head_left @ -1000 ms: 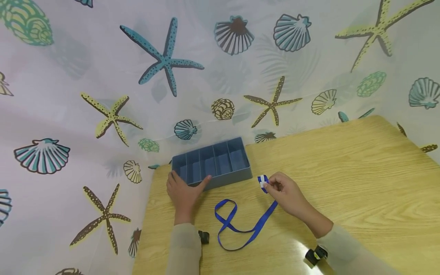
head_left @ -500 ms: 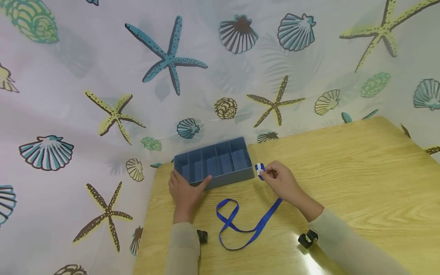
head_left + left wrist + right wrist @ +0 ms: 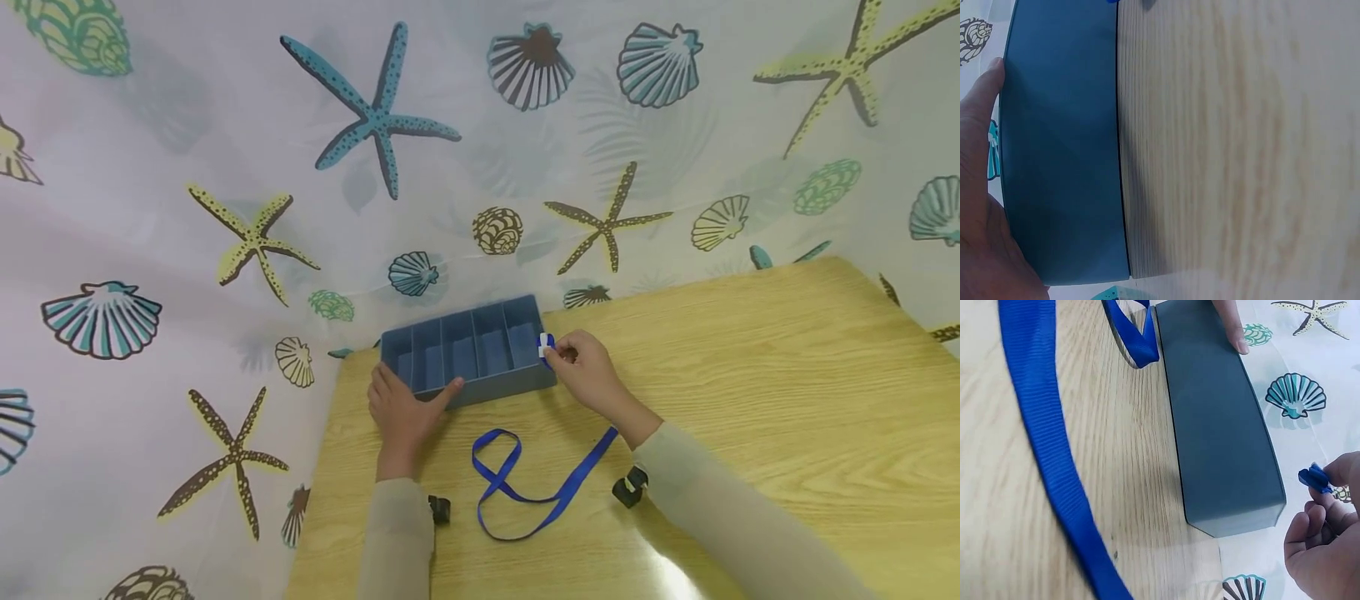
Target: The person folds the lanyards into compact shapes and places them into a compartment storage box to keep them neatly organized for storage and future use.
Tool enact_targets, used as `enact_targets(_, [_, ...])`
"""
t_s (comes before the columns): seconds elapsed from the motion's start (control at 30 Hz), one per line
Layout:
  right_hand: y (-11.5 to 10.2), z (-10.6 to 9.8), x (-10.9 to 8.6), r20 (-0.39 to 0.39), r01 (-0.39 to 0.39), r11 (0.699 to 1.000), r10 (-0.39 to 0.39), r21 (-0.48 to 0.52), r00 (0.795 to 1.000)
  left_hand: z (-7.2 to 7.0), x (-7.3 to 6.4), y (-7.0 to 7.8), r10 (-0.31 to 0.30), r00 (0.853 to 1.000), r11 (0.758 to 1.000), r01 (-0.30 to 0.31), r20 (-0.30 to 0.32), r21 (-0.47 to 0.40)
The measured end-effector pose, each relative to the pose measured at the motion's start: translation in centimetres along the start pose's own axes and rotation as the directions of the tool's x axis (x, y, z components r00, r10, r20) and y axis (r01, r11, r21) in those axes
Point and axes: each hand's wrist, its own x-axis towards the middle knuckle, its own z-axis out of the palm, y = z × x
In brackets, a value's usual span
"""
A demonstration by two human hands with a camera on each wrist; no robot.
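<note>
A blue-grey tray point(image 3: 495, 388) with several compartments stands at the back left of the table. My left hand point(image 3: 405, 417) holds its front left corner, the thumb on the front rim. My right hand point(image 3: 588, 371) pinches a small blue-and-white piece point(image 3: 545, 344) between thumb and fingertips. In the head view this piece appears at the tray's right rim; whether it touches the rim, I cannot tell. The right wrist view shows the same blue piece point(image 3: 1316, 479) at the fingertips. A blue lanyard strap point(image 3: 576, 483) lies looped on the table in front of the tray.
The wooden table point(image 3: 750, 400) extends to the right. A curtain point(image 3: 465, 167) printed with starfish and shells hangs behind the tray and along the left. Dark wrist cameras point(image 3: 630, 487) sit on both sleeves.
My right hand has moved left and away from me with the small piece, from beside the tray to its right rim. The left hand and the strap have stayed in place.
</note>
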Motion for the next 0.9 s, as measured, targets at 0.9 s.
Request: enact_targets(0.9, [-0.7,2.2,5.1,0.183,0.235,0.825,-0.162,-0.513,0.97,0.1,0.3,0.1,0.0,1.0,1.0,0.0,-0.027,-0.015])
